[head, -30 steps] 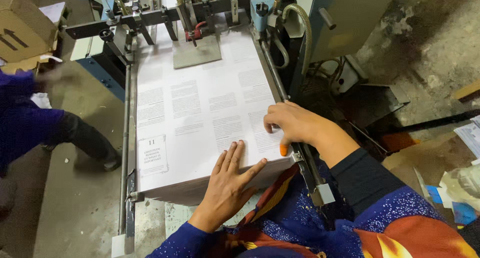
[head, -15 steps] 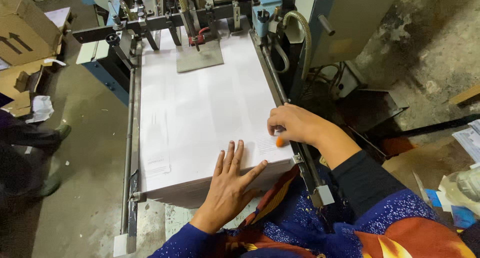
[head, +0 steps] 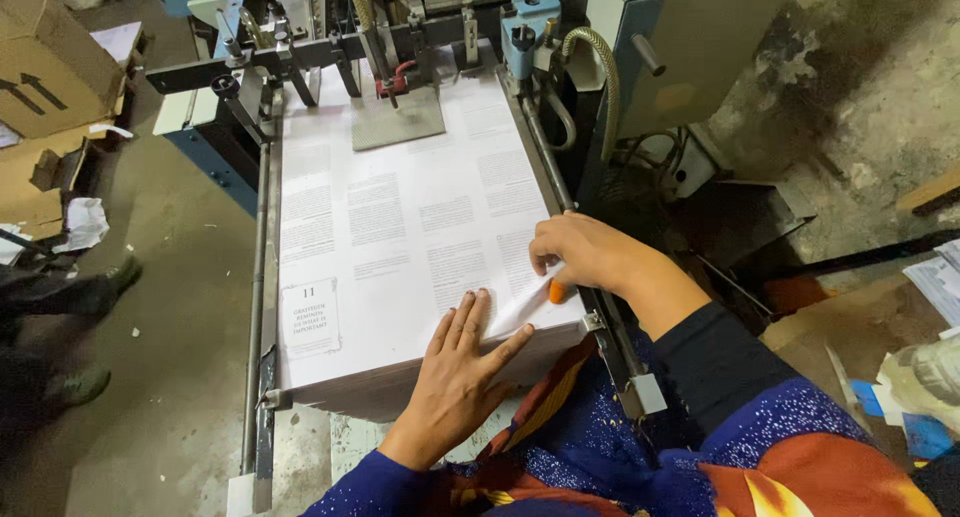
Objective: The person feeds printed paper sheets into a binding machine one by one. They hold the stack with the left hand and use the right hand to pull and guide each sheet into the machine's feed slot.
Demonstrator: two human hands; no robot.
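Observation:
A thick stack of white printed sheets (head: 400, 227) lies on the feed table of a printing machine (head: 420, 37). My left hand (head: 460, 362) rests flat on the near edge of the stack, fingers spread and pointing away from me. My right hand (head: 580, 252) is at the stack's right near corner, pinching up the corner of the top sheet; a small orange object (head: 556, 293) shows under its fingers. A grey metal plate (head: 398, 117) sits on the far end of the stack.
Metal side rails (head: 258, 307) run along both sides of the stack. Cardboard boxes (head: 50, 67) stand at the far left. Another person's dark shoes (head: 90, 287) are on the floor at left. Paper scraps (head: 940, 277) lie at right.
The top sheet shows print again where it looked blank half a second ago. My right hand has lifted the sheet's corner. The other person at left has stepped back.

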